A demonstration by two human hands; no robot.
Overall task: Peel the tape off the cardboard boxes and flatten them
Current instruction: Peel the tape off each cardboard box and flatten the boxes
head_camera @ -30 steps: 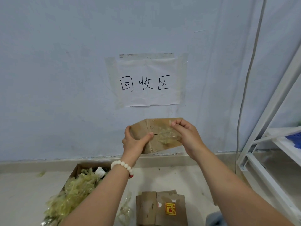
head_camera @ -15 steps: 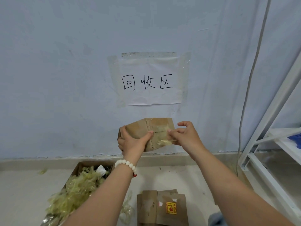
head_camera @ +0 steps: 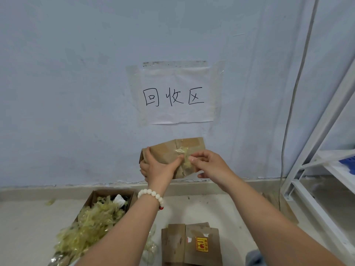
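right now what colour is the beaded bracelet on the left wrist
The beaded bracelet is creamy white with one red bead; head view.

Matt brown cardboard box [head_camera: 169, 152] — glossy crinkled tape [head_camera: 184, 153].

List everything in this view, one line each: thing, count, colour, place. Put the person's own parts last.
paper sign: one, white with black handwriting, taped to the pale blue wall.
small cardboard box: one, brown, held up before the wall.
tape strip: one, yellowish clear, partly lifted off that box.
open carton: one, brown, floor at left.
tape heap: one, yellow-green, in and spilling over the open carton.
flattened boxes: a stack, brown, floor at bottom centre; count unclear.
rack: one, white, right edge.
bracelet: one, white beads, left wrist.
left hand: holds the small cardboard box.
right hand: pinches the tape strip.
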